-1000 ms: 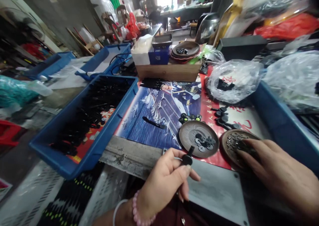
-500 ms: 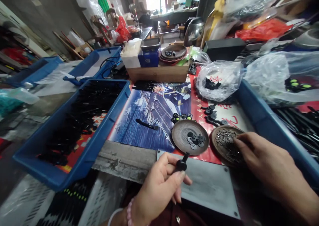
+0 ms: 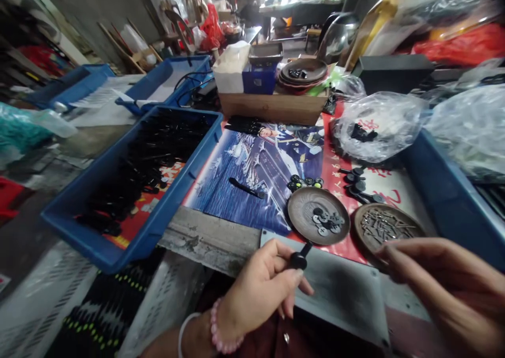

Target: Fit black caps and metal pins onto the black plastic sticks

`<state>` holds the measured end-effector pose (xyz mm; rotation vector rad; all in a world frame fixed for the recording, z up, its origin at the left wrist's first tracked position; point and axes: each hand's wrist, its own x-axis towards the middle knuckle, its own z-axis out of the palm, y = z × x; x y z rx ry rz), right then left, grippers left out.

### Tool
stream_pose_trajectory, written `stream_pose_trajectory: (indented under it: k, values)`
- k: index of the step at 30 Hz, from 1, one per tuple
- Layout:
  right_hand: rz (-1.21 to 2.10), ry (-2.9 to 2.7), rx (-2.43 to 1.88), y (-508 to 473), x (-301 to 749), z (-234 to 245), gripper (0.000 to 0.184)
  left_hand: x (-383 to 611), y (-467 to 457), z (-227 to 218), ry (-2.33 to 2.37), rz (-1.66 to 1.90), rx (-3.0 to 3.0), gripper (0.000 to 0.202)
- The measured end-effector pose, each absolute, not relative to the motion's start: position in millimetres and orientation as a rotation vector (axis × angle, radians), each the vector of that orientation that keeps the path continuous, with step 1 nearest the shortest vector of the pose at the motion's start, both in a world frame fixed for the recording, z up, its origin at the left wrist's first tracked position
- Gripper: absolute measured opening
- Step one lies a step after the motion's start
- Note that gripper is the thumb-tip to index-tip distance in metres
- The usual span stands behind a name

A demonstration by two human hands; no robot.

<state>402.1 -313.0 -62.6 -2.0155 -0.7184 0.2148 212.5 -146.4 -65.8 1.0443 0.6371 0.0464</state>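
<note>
My left hand [image 3: 256,289] pinches a small black part with a round head and a short stem [image 3: 299,261], the stem pointing up and away. A grey metal plate [image 3: 351,295] lies beneath it at the table's front edge. My right hand [image 3: 445,284] is closed, thumb and fingertips together, at the near edge of a brown dish [image 3: 357,232] of small metal screws [image 3: 384,224]. Whatever is between those fingertips is too small to make out. Left of that dish stands a second brown dish [image 3: 294,216] with black and grey discs [image 3: 325,221].
A blue crate [image 3: 89,247] of black parts stands at the left, another blue crate wall [image 3: 434,163] at the right. Black round-headed parts [image 3: 357,186] lie behind the screws, near a clear plastic bag [image 3: 379,121]. One long black piece [image 3: 246,188] rests on the poster.
My right hand has drawn back from over the screws toward the dish's near edge. My left hand still grips the round-headed part. The whole view has shifted slightly.
</note>
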Motion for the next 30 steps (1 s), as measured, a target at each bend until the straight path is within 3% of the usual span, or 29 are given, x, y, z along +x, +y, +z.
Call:
stream_pose_trajectory:
  k: [4, 9, 13, 19, 30]
  values:
    - [0.500, -1.044, -1.772, -288.3, 359.8, -44.9, 0.011, 213.8, -146.2, -65.5, 0.646, 0.038, 1.076, 0.022]
    - [0.546, -1.093, -1.644, -263.4, 334.0, -43.5, 0.008, 207.0, -148.4, -63.4, 0.650, 0.095, 1.189, 0.013]
    - [0.593, -1.079, -1.658, -263.5, 330.9, -51.9, 0.008, 195.9, -151.7, -64.4, 0.625, 0.160, 1.469, 0.020]
    - [0.565, -1.110, -1.730, -266.6, 326.7, -56.5, 0.007, 187.9, -154.4, -66.9, 0.643, 0.205, 1.739, 0.030]
    - [0.390, -1.071, -1.702, -266.4, 315.2, -65.6, 0.011, 183.5, -156.6, -65.1, 0.658, 0.268, 1.730, 0.033]
